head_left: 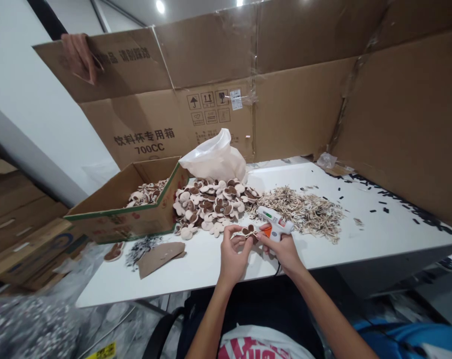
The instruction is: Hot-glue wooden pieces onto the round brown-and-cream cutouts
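Note:
Above the table's front part, my left hand (233,254) pinches a small brown felt piece (249,231) with rounded lobes and a pale cord across it. My right hand (281,248) is wrapped round a white glue gun (275,222) with an orange trigger, and its fingertips reach to the felt piece too. Just behind my hands lies a heap of brown and cream felt pieces (211,202). To the right of it spreads a pile of short pale cords (308,209).
A cardboard box (117,224) holding similar pieces stands at the left, near a white plastic bag (216,159). A brown scrap (160,258) lies in front. Small black pieces (384,204) are scattered at the right. Cardboard walls enclose the back; another person's hand (80,56) rests over one's top edge.

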`<state>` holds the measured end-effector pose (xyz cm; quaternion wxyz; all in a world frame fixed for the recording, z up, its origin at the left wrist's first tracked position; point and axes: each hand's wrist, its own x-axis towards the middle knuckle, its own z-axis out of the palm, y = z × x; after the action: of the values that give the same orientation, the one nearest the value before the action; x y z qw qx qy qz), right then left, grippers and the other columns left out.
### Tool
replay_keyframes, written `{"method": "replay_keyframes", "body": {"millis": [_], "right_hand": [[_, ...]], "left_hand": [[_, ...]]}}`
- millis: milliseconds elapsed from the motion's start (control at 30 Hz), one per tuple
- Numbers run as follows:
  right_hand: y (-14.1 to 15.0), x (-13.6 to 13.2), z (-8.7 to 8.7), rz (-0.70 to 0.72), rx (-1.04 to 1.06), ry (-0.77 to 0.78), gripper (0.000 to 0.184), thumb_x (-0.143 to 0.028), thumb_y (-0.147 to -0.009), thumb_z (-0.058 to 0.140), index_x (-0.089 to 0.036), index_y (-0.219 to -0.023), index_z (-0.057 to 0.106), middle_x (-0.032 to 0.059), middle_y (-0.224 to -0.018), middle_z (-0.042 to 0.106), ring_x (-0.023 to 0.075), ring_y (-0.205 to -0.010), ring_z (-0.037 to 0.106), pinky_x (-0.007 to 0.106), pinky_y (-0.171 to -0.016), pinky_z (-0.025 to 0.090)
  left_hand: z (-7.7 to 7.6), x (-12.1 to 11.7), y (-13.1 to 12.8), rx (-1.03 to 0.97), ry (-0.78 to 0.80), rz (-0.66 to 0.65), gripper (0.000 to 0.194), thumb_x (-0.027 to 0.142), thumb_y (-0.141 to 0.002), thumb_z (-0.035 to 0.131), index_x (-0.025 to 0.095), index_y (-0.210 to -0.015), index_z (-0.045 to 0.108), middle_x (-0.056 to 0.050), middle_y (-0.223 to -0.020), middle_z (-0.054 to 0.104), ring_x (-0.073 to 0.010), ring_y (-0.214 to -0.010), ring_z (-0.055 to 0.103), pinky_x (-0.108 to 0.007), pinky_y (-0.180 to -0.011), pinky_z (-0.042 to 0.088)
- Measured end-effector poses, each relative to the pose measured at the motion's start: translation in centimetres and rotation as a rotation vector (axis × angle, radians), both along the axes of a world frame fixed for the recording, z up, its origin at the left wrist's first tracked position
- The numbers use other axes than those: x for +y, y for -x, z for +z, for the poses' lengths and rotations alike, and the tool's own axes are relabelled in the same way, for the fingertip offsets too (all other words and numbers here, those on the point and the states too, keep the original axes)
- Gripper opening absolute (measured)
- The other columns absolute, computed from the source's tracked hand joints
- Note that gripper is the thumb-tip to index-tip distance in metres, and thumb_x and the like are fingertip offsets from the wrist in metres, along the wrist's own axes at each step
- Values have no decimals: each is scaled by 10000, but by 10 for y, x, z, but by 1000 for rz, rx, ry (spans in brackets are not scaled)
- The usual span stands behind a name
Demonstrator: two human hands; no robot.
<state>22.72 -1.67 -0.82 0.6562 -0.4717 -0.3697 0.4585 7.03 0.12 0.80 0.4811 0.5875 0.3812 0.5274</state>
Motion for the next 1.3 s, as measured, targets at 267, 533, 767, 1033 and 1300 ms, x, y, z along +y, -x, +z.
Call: {"method": "replay_keyframes", "body": {"millis": [267,533,767,1033,1300], "right_hand": [[0,1,-1,-18,-1,-13,443,-489,-737,884,-188,-981,670,-15,-659,662,110,-455,533,219,-410,421],[2,-1,7,45,-1,-45,402,-585,-873,726,-194,-939,656,63,-837,755,120,-473,560,232,-400,424],[4,-3,10,157,-93,27,489,-657,-804,745,-179,-864,663,79,-786,744,160,-478,622,224,-348,400],[1,-7,7,297,-194,41,490,-616,-896,665,-153,-737,681,31,-574,671,105,-353,511,197,-326,363],[3,-6,0,359,-274,70,497,-601,-904,643,-161,-675,668,10,-513,636,109,-353,523,189,-344,396]], "left_hand": [[-2,3,2,17,81,-93,370,385,-875,729,220,-1166,571,-88,-1040,740,-232,-939,728,-366,-865,576],[-10,13,8,-103,92,245,398,453,-891,730,211,-1182,606,-105,-1165,712,-233,-1104,684,-342,-960,523],[-18,17,11,-140,115,326,494,521,-952,648,260,-1361,554,-102,-1246,676,-219,-1107,677,-286,-863,531],[-24,23,16,-284,191,327,465,519,-862,755,173,-1150,637,-103,-1107,705,-194,-944,703,-285,-813,538],[-27,25,15,-424,266,332,515,416,-820,833,175,-1219,613,-99,-1139,708,-176,-985,708,-317,-933,546]]}}
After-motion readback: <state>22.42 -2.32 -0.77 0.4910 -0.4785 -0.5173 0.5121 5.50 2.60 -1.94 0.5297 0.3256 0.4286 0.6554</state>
